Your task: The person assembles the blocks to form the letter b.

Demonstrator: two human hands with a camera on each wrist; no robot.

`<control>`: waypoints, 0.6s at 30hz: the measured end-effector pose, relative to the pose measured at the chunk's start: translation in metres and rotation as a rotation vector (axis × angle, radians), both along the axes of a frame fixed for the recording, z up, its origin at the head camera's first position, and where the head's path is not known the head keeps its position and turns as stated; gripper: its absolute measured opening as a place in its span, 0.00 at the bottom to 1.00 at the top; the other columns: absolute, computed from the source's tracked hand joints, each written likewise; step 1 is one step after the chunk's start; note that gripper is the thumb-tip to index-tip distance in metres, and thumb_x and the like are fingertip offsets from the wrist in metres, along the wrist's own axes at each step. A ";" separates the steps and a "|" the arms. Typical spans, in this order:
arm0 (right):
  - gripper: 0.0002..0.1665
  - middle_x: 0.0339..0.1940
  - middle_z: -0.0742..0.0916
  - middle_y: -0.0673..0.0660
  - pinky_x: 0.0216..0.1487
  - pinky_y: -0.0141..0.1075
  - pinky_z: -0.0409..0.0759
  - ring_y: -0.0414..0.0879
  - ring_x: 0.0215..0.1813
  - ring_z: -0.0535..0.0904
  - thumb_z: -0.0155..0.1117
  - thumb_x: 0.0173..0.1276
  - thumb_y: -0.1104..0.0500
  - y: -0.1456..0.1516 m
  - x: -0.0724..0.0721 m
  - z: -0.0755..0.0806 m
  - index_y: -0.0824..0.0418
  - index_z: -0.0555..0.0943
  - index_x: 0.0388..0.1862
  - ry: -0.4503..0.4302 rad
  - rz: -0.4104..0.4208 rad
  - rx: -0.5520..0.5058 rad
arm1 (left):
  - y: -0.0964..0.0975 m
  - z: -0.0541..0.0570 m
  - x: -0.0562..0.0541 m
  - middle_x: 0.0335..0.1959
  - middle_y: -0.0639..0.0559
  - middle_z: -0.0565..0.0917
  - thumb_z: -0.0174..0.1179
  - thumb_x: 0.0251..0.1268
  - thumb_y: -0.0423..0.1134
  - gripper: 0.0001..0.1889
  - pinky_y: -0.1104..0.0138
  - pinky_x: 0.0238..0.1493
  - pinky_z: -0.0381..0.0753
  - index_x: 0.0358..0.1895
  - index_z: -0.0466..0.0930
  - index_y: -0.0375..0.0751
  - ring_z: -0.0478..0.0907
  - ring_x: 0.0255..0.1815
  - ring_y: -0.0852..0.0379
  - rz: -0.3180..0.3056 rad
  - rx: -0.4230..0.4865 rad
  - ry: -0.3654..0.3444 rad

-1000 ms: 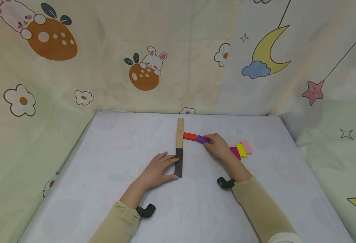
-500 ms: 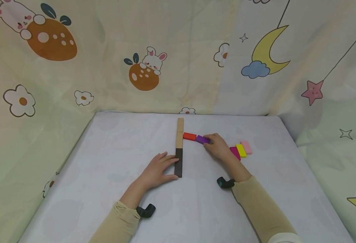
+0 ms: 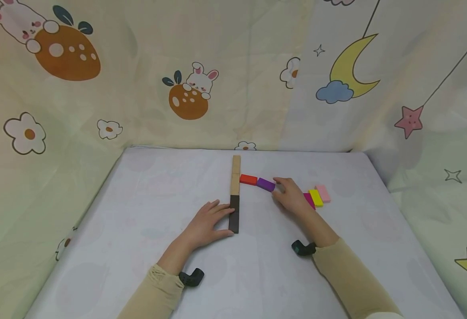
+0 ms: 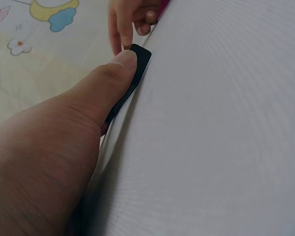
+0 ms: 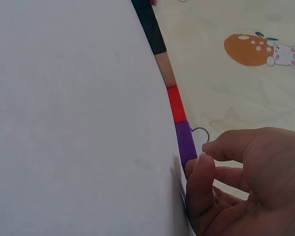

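Observation:
A straight row of natural wood blocks (image 3: 235, 175) and black blocks (image 3: 234, 221) runs away from me on the white table. My left hand (image 3: 205, 223) rests beside the black blocks, fingertips on their left side and thumb at the near end; in the left wrist view the thumb lies along a black block (image 4: 141, 56). A red block (image 3: 248, 179) branches off to the right from the wood part, followed by a slightly angled purple block (image 3: 266, 184). My right hand (image 3: 291, 195) is just right of the purple block, thumb and index finger apart, with nothing visible between them.
Beside the right hand lie a magenta block (image 3: 309, 200), a yellow block (image 3: 316, 198) and a pink block (image 3: 323, 193), side by side. Fabric walls (image 3: 138, 110) with cartoon prints enclose the table (image 3: 157, 177) at the back and sides.
The right hand has let go of the purple block and drawn back slightly to the right, its finger and thumb parting. The left hand and the blocks have stayed in place.

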State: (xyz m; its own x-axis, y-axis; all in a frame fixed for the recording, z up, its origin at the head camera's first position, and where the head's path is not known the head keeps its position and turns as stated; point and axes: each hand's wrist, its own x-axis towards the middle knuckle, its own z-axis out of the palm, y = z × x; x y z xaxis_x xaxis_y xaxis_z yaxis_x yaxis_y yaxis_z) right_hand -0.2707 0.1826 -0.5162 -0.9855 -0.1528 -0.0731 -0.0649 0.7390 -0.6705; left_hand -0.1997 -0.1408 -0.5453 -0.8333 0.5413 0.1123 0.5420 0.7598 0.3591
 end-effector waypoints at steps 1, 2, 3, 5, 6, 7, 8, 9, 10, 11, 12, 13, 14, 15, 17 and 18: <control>0.34 0.69 0.73 0.61 0.71 0.58 0.72 0.58 0.68 0.70 0.60 0.71 0.52 0.002 0.004 0.000 0.52 0.66 0.74 -0.002 -0.002 0.000 | 0.000 0.000 0.000 0.74 0.57 0.69 0.59 0.60 0.69 0.38 0.52 0.82 0.51 0.71 0.68 0.60 0.56 0.79 0.48 -0.002 0.003 0.003; 0.33 0.69 0.73 0.60 0.69 0.57 0.74 0.57 0.66 0.71 0.60 0.71 0.51 0.003 0.008 0.000 0.51 0.67 0.74 -0.009 -0.008 -0.002 | 0.000 0.000 0.000 0.74 0.58 0.69 0.59 0.60 0.70 0.38 0.52 0.82 0.51 0.71 0.68 0.60 0.56 0.79 0.48 -0.002 0.003 0.002; 0.33 0.69 0.73 0.59 0.68 0.56 0.75 0.57 0.64 0.72 0.60 0.71 0.51 0.005 0.013 0.001 0.50 0.67 0.74 -0.015 -0.009 -0.001 | 0.000 0.000 0.000 0.74 0.58 0.69 0.59 0.60 0.70 0.38 0.52 0.82 0.51 0.71 0.68 0.60 0.56 0.79 0.48 -0.002 0.004 0.001; 0.32 0.69 0.73 0.58 0.64 0.53 0.79 0.55 0.60 0.74 0.60 0.72 0.50 0.010 0.021 0.001 0.48 0.68 0.73 -0.022 -0.014 0.000 | 0.000 0.000 0.000 0.74 0.58 0.69 0.59 0.59 0.70 0.38 0.52 0.82 0.51 0.72 0.68 0.61 0.55 0.80 0.48 -0.001 0.003 -0.001; 0.31 0.70 0.72 0.58 0.62 0.51 0.81 0.54 0.57 0.75 0.60 0.72 0.50 0.012 0.026 0.001 0.47 0.68 0.72 -0.023 -0.016 0.004 | 0.000 0.000 0.000 0.74 0.58 0.69 0.59 0.59 0.70 0.38 0.53 0.82 0.51 0.72 0.68 0.61 0.55 0.80 0.48 -0.001 0.003 -0.003; 0.30 0.70 0.73 0.57 0.59 0.48 0.83 0.53 0.54 0.75 0.60 0.72 0.50 0.015 0.030 0.001 0.47 0.69 0.72 -0.020 -0.018 0.005 | 0.000 0.000 0.000 0.74 0.58 0.69 0.59 0.59 0.70 0.38 0.52 0.82 0.51 0.72 0.68 0.61 0.55 0.80 0.48 -0.002 0.004 -0.004; 0.29 0.69 0.73 0.57 0.56 0.45 0.84 0.52 0.51 0.75 0.60 0.72 0.50 0.018 0.034 0.002 0.47 0.70 0.71 -0.012 -0.019 0.008 | 0.000 0.000 0.000 0.74 0.58 0.69 0.59 0.60 0.70 0.38 0.53 0.82 0.50 0.72 0.68 0.61 0.55 0.80 0.48 -0.001 0.003 -0.007; 0.28 0.69 0.73 0.57 0.53 0.43 0.84 0.52 0.49 0.75 0.60 0.72 0.50 0.021 0.038 0.002 0.47 0.70 0.71 -0.001 -0.020 0.014 | 0.000 0.000 0.000 0.74 0.58 0.69 0.59 0.60 0.70 0.38 0.53 0.82 0.50 0.72 0.68 0.61 0.55 0.80 0.48 -0.002 0.002 -0.008; 0.27 0.69 0.74 0.57 0.50 0.41 0.83 0.51 0.47 0.74 0.59 0.73 0.51 0.024 0.042 0.003 0.47 0.71 0.70 0.013 -0.021 0.019 | -0.001 0.000 0.000 0.74 0.58 0.68 0.59 0.60 0.70 0.38 0.53 0.82 0.50 0.72 0.68 0.61 0.55 0.80 0.48 -0.003 0.003 -0.009; 0.26 0.68 0.74 0.57 0.48 0.38 0.82 0.50 0.45 0.74 0.59 0.73 0.51 0.027 0.046 0.003 0.47 0.72 0.69 0.031 -0.024 0.032 | -0.001 0.000 0.001 0.74 0.58 0.69 0.59 0.60 0.70 0.38 0.53 0.82 0.50 0.72 0.68 0.61 0.55 0.80 0.48 -0.005 0.004 -0.010; 0.25 0.68 0.75 0.57 0.46 0.37 0.80 0.50 0.44 0.73 0.59 0.73 0.52 0.030 0.050 0.004 0.48 0.73 0.68 0.044 -0.027 0.036 | -0.001 -0.001 0.001 0.74 0.58 0.69 0.59 0.60 0.70 0.38 0.52 0.82 0.51 0.72 0.68 0.60 0.55 0.80 0.48 -0.006 0.006 -0.009; 0.25 0.67 0.75 0.56 0.45 0.36 0.79 0.49 0.43 0.73 0.59 0.73 0.53 0.033 0.053 0.004 0.49 0.74 0.68 0.060 -0.028 0.040 | -0.001 -0.001 0.001 0.74 0.57 0.69 0.58 0.60 0.70 0.38 0.52 0.82 0.51 0.72 0.68 0.60 0.55 0.80 0.48 -0.008 0.007 -0.008; 0.24 0.67 0.76 0.56 0.45 0.36 0.77 0.49 0.43 0.73 0.58 0.73 0.54 0.036 0.056 0.005 0.50 0.74 0.67 0.078 -0.029 0.041 | -0.001 -0.001 0.001 0.74 0.57 0.69 0.58 0.60 0.70 0.38 0.52 0.82 0.51 0.72 0.68 0.60 0.55 0.80 0.47 -0.009 0.008 -0.006; 0.23 0.66 0.76 0.56 0.45 0.37 0.76 0.49 0.44 0.72 0.58 0.73 0.54 0.039 0.059 0.006 0.51 0.75 0.66 0.096 -0.029 0.042 | -0.001 -0.001 0.001 0.74 0.57 0.69 0.58 0.60 0.71 0.38 0.52 0.82 0.51 0.72 0.68 0.60 0.55 0.80 0.47 -0.010 0.008 -0.005; 0.22 0.65 0.77 0.56 0.45 0.39 0.77 0.49 0.45 0.73 0.58 0.73 0.56 0.044 0.063 0.006 0.52 0.76 0.65 0.132 -0.027 0.041 | -0.001 -0.001 0.000 0.74 0.58 0.69 0.58 0.60 0.70 0.38 0.52 0.82 0.51 0.72 0.68 0.60 0.55 0.80 0.47 -0.011 0.014 -0.003; 0.21 0.64 0.78 0.56 0.46 0.40 0.77 0.49 0.46 0.73 0.58 0.73 0.56 0.047 0.065 0.005 0.53 0.77 0.64 0.150 -0.025 0.043 | -0.001 0.000 0.000 0.74 0.58 0.69 0.58 0.60 0.70 0.38 0.52 0.82 0.50 0.72 0.68 0.60 0.55 0.80 0.47 -0.010 0.013 -0.004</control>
State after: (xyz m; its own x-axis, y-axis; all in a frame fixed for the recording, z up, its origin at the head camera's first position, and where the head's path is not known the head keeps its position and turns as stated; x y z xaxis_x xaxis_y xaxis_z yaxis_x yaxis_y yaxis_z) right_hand -0.2060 0.2296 -0.5109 -0.9893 -0.1283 0.0690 -0.1433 0.7698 -0.6221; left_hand -0.1995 -0.1414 -0.5458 -0.8282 0.5483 0.1160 0.5482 0.7494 0.3714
